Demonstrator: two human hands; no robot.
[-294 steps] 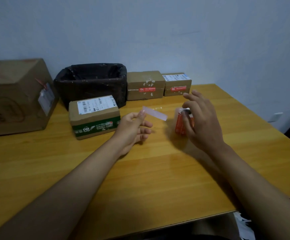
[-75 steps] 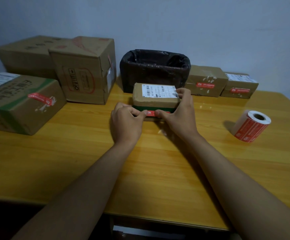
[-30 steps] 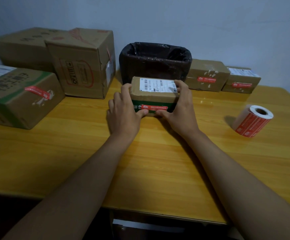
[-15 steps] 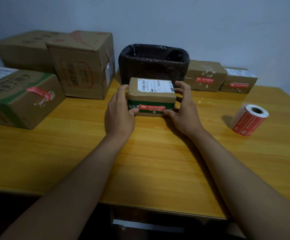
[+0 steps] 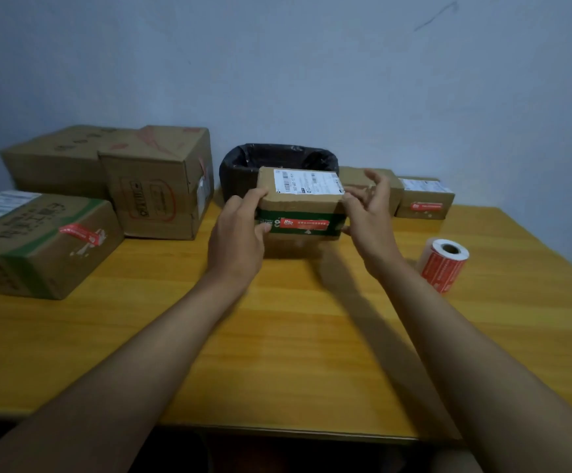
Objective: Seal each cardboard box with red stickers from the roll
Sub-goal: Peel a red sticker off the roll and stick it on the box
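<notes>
— Box (image 5: 299,203) in the middle: where exactly?
— Lifted off the tabletop (image 5: 295,343), in front of the black-lined bin (image 5: 240,169). A red sticker (image 5: 304,224) runs across its green front band, and a white label lies on top.
— And the hands?
— Left hand (image 5: 240,233) grips the box's left end, fingers curled over the top edge, thumb on the front. Right hand (image 5: 368,213) is at the right end with fingers spread and relaxed; whether it touches, I cannot tell.
— Sticker roll (image 5: 443,266)?
— Lying on the tabletop to the right, apart from the hands.
— The rest?
— Big cartons (image 5: 155,182) stacked at the left, one stickered box (image 5: 42,244) nearer; two small boxes (image 5: 424,199) at the back right. Orange-yellow wood, pale blue-grey wall (image 5: 312,70).
</notes>
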